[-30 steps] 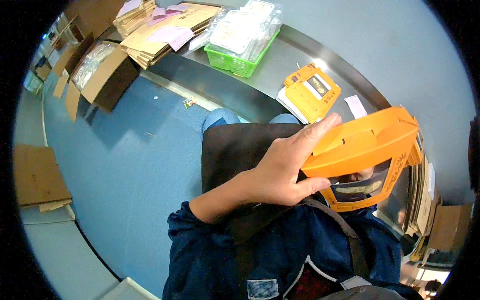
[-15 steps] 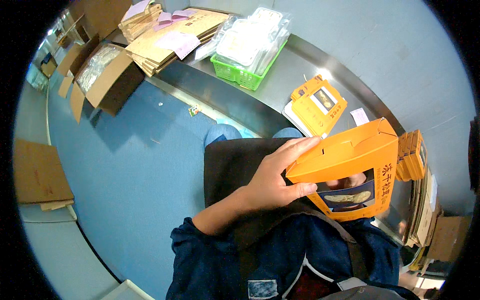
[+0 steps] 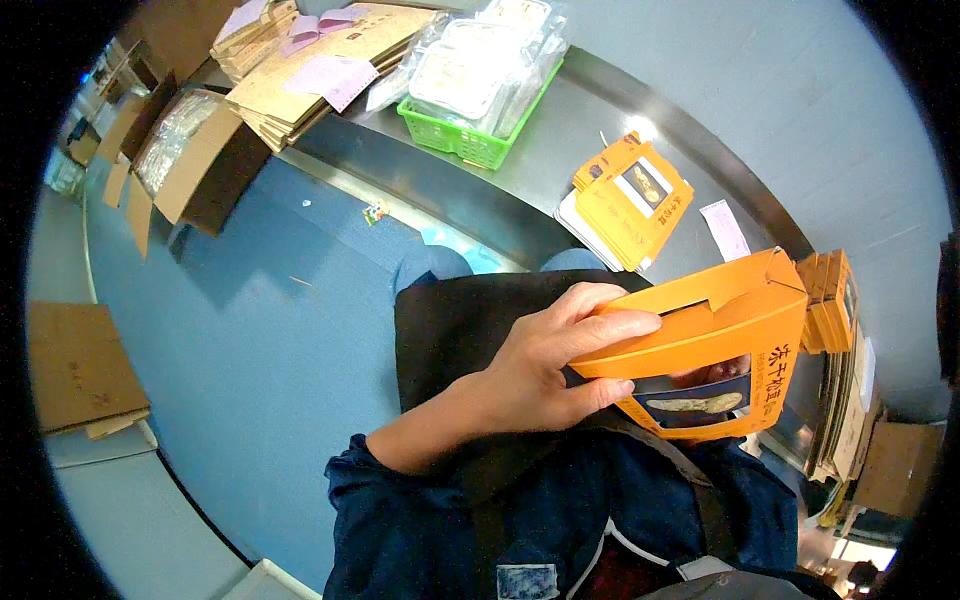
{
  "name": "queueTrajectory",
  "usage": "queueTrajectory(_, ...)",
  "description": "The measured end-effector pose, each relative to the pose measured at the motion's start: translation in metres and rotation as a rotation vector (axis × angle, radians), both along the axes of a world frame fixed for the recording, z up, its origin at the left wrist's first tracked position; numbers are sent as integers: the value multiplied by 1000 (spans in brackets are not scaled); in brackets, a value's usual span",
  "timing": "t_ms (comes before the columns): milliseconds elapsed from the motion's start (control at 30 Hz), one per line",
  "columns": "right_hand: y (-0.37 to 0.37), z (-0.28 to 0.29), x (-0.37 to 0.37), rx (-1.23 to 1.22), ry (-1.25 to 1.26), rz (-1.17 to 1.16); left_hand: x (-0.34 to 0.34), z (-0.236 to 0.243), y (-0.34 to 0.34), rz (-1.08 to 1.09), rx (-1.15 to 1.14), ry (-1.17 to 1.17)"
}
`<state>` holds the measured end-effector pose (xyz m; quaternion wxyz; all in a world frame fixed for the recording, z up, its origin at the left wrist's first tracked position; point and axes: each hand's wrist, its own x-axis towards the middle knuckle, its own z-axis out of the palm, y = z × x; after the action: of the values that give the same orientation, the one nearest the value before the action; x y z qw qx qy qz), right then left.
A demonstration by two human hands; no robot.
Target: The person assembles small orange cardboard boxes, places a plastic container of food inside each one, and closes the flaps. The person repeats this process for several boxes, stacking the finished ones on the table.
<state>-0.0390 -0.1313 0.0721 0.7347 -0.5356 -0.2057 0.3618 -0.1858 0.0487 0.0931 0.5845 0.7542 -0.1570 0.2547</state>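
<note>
My left hand grips the left end of an orange carton, its fingers over the top panel and its thumb on the window side. The carton is tilted above my lap, with a slot along its top and a printed, windowed front. Through the window shows a bit of skin, seemingly my right hand; the carton hides the rest, so its grip cannot be made out. Beyond it, a stack of flat orange cartons lies on the metal bench.
A green basket holds bagged white packs. Left of it are flattened cardboard sheets with pink papers; an open cardboard box stands beyond the bench edge. More orange cartons stand at right. A paper slip lies on the bench.
My left fingers have slid slightly further over the carton's top. The carton's right end has shifted a little to the right, and the view has moved slightly.
</note>
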Motion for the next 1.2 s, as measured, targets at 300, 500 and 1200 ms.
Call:
queueTrajectory(300, 1, 0, 3, 7, 4, 2, 0, 11, -3, 68, -133, 84)
queueTrajectory(500, 0, 0, 5, 19, 7, 0, 4, 13, 3, 129, 33, 43)
queueTrajectory(1200, 7, -2, 10, 67, 70, 39, 10, 16, -7, 232, 139, -116)
